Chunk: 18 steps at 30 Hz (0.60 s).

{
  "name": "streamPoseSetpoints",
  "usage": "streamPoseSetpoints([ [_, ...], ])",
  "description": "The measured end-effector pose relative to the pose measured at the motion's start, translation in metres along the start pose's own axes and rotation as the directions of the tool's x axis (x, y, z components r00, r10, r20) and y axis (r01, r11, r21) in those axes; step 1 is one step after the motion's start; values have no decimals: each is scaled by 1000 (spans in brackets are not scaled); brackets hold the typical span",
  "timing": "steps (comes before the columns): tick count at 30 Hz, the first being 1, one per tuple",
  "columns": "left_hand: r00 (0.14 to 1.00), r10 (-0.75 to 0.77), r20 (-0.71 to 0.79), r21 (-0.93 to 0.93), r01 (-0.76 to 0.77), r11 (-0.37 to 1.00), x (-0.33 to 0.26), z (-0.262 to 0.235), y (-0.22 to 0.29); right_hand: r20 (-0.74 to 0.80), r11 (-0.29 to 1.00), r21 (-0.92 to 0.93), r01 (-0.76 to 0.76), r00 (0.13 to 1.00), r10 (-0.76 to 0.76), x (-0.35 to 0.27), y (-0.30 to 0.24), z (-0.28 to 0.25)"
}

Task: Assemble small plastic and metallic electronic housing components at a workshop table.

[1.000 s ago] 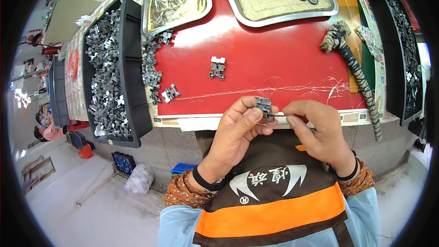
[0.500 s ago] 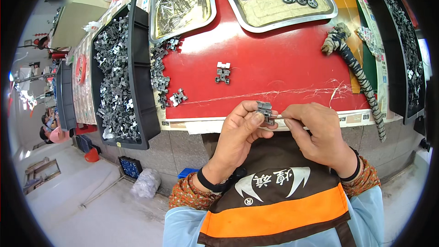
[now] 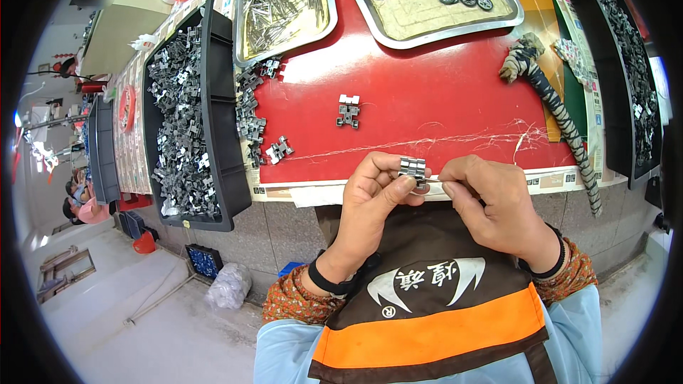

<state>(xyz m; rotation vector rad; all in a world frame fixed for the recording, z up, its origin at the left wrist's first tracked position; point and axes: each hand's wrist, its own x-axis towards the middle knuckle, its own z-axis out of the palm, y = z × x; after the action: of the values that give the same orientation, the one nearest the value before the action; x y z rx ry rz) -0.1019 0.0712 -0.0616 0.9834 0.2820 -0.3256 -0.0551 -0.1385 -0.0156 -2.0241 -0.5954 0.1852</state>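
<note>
My left hand [image 3: 366, 213] is closed on a small grey notched track-link-like piece [image 3: 412, 167], holding it in front of the table's near edge. To its right, my right hand [image 3: 491, 203] pinches a thin metal pin [image 3: 433, 180] between thumb and forefinger. The pin's far end meets the lower right side of the piece; how deep it sits cannot be made out. Beyond my hands, a group of similar joined pieces [image 3: 348, 112] lies on the red tabletop [image 3: 427, 85]. Another grey piece [image 3: 279, 150] rests farther left.
Joined grey pieces [image 3: 250, 117] line the left side beside a black bin [image 3: 222, 114] of loose ones. Behind stand a tray of metal pins [image 3: 331, 18] and a tray of black wheels [image 3: 455, 28]. A tape-wrapped mallet [image 3: 558, 110] and another black bin [image 3: 605, 64] are at right.
The held piece has tipped slightly, so its upper face shows brighter. Both hands stay nearly in place, the pin still against the piece.
</note>
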Motion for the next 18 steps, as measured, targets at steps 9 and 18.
streamPoseSetpoints([
  [9, 991, 129, 40, 70, -132, 989, -6, -2, -3, 265, 768, 452, -454, 890, 370, 3, 0, -4],
  [18, 989, 135, 67, 145, -143, 979, -8, -1, 2, 144, 865, 402, -302, 953, 266, -9, 9, 7],
])
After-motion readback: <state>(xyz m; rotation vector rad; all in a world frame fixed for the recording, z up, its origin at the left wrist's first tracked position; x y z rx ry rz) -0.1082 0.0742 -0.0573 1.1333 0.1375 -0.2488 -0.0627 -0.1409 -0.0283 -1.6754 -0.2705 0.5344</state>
